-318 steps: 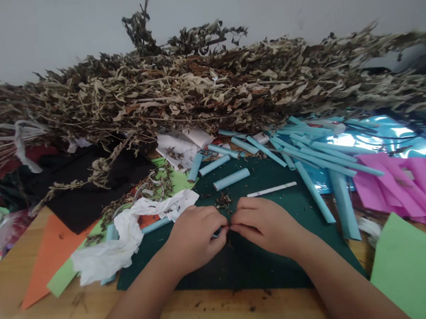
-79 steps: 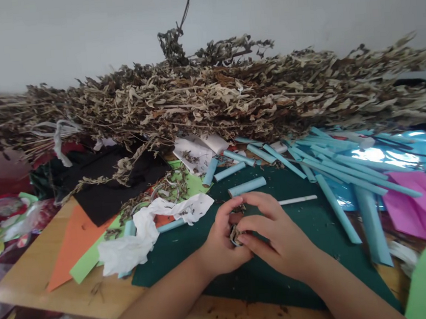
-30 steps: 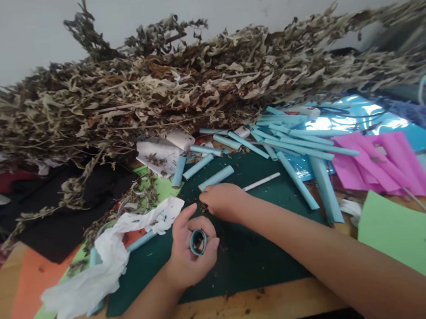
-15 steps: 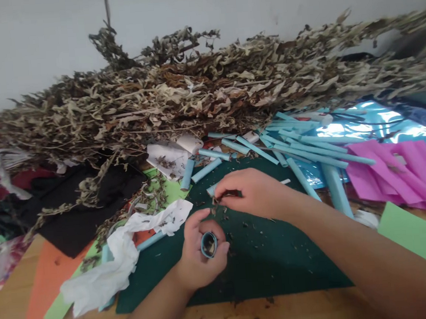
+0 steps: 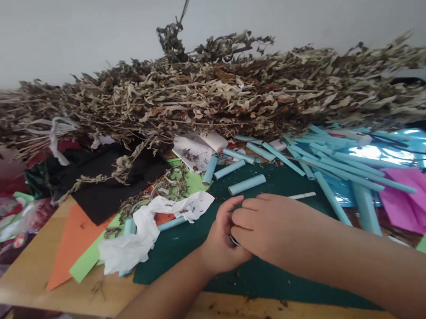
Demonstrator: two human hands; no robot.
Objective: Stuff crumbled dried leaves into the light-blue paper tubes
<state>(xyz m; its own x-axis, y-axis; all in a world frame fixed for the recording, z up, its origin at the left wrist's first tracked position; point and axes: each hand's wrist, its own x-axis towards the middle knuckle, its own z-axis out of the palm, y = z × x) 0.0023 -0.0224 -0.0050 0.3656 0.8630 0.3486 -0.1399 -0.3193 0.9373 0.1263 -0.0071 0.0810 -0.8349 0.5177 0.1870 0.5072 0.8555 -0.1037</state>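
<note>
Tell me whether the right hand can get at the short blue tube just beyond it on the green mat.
Probably yes. The short blue tube lies alone on the green mat, only bare mat between it and the right hand, though that hand is pressed against the left hand.

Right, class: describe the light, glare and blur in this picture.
Head view: soft, even light with faint shadows; white glare on the blue foil; dried branches smear toward both side edges; left hand and right hand, near centre, are sharpest.

Paper tube (image 5: 234, 240) mostly behind right hand (image 5: 268, 226)
</note>
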